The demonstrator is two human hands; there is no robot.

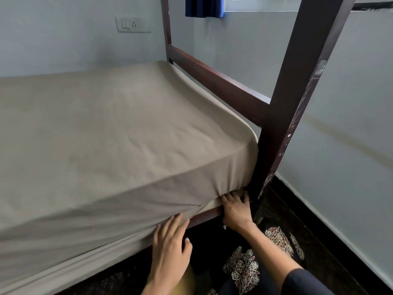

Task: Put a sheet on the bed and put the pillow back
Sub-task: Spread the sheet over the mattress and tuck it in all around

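Observation:
A beige sheet (102,128) covers the mattress and hangs down its near side, pulled fairly smooth with a few creases. At the near corner, by the dark wooden bed post (291,99), my right hand (236,211) has its fingers pushed under the mattress edge where the sheet folds in. My left hand (170,250) lies flat with straight fingers against the hanging sheet edge just left of it. No pillow is in view.
The dark wooden end rail (214,79) runs behind the mattress between two posts. Pale walls close in at the back and right, with a switch plate (133,24) and a blue curtain (204,6). The floor is dark; patterned cloth (244,267) covers my legs.

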